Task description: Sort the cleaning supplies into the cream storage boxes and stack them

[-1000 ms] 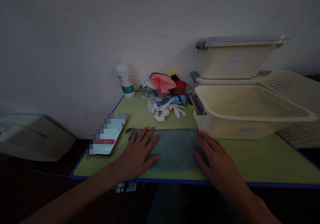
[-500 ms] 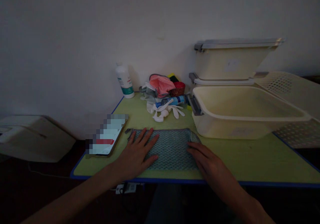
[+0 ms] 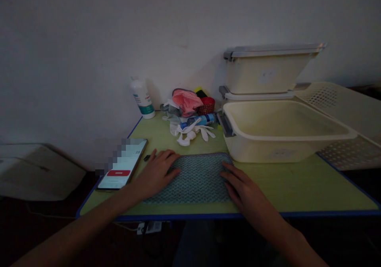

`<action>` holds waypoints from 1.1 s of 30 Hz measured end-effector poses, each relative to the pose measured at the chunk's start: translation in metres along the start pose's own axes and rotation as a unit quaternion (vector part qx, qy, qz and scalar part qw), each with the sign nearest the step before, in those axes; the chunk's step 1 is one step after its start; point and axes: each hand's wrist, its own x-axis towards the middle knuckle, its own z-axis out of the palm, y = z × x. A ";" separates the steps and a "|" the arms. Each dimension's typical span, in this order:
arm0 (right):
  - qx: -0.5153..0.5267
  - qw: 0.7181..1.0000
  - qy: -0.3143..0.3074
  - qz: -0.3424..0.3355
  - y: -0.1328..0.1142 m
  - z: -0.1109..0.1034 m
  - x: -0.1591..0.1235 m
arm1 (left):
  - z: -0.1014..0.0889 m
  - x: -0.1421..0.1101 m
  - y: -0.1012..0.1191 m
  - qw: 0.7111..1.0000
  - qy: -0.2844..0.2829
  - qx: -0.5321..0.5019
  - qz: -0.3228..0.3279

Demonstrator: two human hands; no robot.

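A blue-grey textured cloth (image 3: 198, 177) with a dark patterned border lies flat on the table near its front edge. My left hand (image 3: 157, 171) rests on the cloth's left end, fingers slightly bent and thumb apart, covering that edge. A small dark loop of the border (image 3: 147, 158) shows beyond its fingers. On the right edge lies my right hand (image 3: 242, 183), fingertips touching the cloth and fingers apart. Neither hand grips anything visible. Left of my left hand is a phone (image 3: 119, 173) with a lit screen.
Behind the cloth lie white gloves (image 3: 187, 138), a blue bottle (image 3: 202, 120), a pink cloth (image 3: 186, 100) and a red basket (image 3: 206, 106). A white bottle (image 3: 143, 100) stands back left. An open cream bin (image 3: 268, 150) and a lidded bin (image 3: 256, 76) occupy the right rear.
My left hand's fingers have gone from spread flat to more bent and closer together. The cloth's far right corner, raised before, now lies flatter under my right fingers. The view has shifted slightly.
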 end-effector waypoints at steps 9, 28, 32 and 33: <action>0.005 1.000 0.012 0.003 0.001 0.002 -0.001 | -0.008 0.043 -0.020 0.987 -0.048 -0.140 -0.055; 0.009 0.998 0.055 -0.023 0.002 0.007 0.000 | -0.014 0.040 -0.025 0.975 -0.058 -0.205 -0.061; 0.007 0.998 0.061 -0.025 0.003 0.008 -0.001 | -0.014 0.039 -0.025 0.975 -0.053 -0.208 -0.061; 0.007 0.998 0.061 -0.026 0.003 0.008 -0.001 | -0.013 0.038 -0.025 0.975 -0.052 -0.208 -0.062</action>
